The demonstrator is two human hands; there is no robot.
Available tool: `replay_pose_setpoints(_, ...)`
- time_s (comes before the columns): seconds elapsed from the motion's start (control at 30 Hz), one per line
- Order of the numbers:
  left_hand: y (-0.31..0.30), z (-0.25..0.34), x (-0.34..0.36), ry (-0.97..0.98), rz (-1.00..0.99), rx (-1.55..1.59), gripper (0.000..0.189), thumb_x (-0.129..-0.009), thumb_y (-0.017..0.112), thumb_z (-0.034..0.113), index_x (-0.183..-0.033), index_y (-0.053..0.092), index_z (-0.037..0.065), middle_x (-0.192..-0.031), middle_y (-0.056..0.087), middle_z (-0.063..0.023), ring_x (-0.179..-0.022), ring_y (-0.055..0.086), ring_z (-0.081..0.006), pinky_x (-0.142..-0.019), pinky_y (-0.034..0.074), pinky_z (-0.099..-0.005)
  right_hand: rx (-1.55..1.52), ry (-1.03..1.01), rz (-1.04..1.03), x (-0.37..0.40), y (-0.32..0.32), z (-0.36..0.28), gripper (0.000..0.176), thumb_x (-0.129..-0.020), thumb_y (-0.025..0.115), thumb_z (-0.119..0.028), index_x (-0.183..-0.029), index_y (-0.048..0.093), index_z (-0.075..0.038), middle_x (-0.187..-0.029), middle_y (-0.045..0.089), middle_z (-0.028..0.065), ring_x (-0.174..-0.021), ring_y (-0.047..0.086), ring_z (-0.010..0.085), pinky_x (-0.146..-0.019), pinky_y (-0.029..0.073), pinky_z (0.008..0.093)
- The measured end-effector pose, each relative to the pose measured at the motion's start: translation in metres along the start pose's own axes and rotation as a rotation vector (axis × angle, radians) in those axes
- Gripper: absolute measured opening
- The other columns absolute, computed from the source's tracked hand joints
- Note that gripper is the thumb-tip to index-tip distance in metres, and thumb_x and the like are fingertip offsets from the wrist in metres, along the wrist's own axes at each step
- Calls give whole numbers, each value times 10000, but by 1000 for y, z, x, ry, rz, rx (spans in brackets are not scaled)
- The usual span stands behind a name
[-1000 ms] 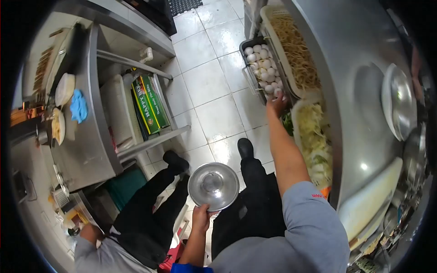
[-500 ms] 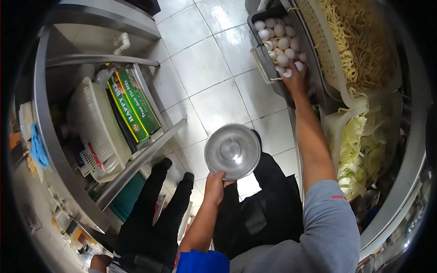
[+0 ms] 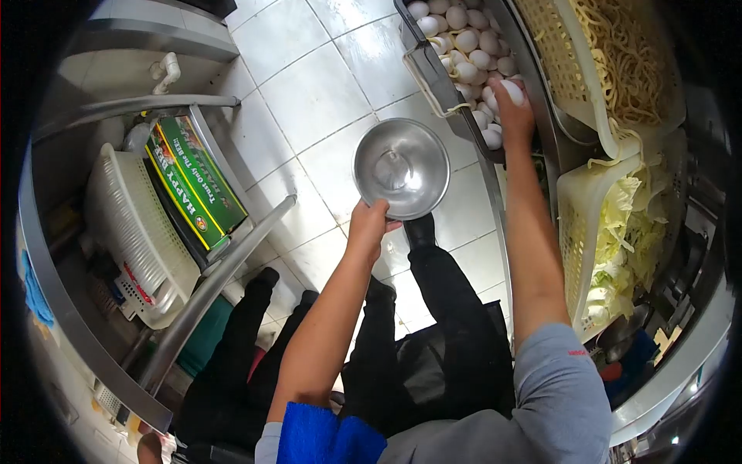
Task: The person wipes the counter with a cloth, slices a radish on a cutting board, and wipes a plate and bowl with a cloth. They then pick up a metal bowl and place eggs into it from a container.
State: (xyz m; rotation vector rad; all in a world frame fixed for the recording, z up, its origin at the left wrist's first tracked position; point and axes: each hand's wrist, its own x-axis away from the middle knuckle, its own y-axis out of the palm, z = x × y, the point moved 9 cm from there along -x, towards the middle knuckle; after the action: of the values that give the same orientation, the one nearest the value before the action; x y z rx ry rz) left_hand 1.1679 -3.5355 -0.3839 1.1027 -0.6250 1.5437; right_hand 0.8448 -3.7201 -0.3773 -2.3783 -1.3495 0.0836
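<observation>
My left hand [image 3: 371,226] grips the near rim of a round metal bowl [image 3: 367,166], thumb over the edge, holding it above the tiled floor. My right hand [image 3: 518,120] reaches into a dark grey bin [image 3: 433,77] filled with white eggs [image 3: 465,40]. Its fingers are closed around one egg [image 3: 512,93], just over the pile's near end. The bowl is to the left of the bin, a short way apart from it.
Right of the bin stand a plastic basket of noodles [image 3: 630,58] and another of cut cabbage [image 3: 618,232]. On the left, a metal rack [image 3: 224,271] holds a green box [image 3: 193,178] and a white basket [image 3: 147,224]. Another person's dark-clothed legs [image 3: 224,348] are at lower left.
My left hand has carried the bowl forward, closer to the egg bin. My right hand now shows a whole egg in its grasp; the view has shifted slightly.
</observation>
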Motion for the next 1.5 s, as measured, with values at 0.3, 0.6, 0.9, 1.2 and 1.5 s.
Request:
replay_pose_setpoints(0.3, 65, 15, -17, 92, -177, -165, 694, -819, 421, 11, -1463, 205, 155, -1233, 515, -172, -901, 656, -250, -607, 608, -318, 317, -474, -237, 164, 35, -85, 403, -625, 862, -197, -946, 647, -84, -1307, 424, 219, -1187, 479, 386, -978, 420, 438)
replay_pose_setpoints(0.6, 64, 15, -26, 69, -181, -94, 639, -835, 375, 6, -1440, 216, 134, -1237, 516, -181, -882, 664, -265, -585, 615, -319, 353, -451, -454, 153, 32, -77, 216, -766, 721, -106, -962, 638, -70, -1245, 510, 225, -1189, 491, 434, -972, 431, 445)
replay_pose_setpoints(0.9, 41, 19, -15, -9, -174, -135, 581, -840, 428, 58, -1396, 260, 78, -1115, 551, -169, -837, 653, -241, -639, 611, -342, 892, 290, -115, 14, -10, 8, 559, -869, 576, -318, -1348, 467, -51, -1388, 440, 277, -1274, 445, 415, -1043, 377, 475)
replay_pose_setpoints(1.2, 25, 29, -21, -39, -244, -243, 624, -847, 380, 36, -1444, 209, 99, -1229, 513, -184, -919, 650, -260, -625, 611, -345, 961, 197, 4, -14, -20, 43, 748, -788, 678, -339, -1418, 359, -94, -1437, 418, 201, -1316, 415, 376, -1066, 360, 442)
replay_pose_setpoints(1.5, 35, 16, -30, -77, -264, -249, 615, -855, 381, 44, -1437, 200, 129, -1210, 522, -170, -876, 660, -233, -595, 605, -312, 1007, 335, -24, -11, -24, 51, 649, -803, 664, -265, -1383, 399, -143, -1397, 472, 161, -1286, 460, 359, -1036, 396, 489)
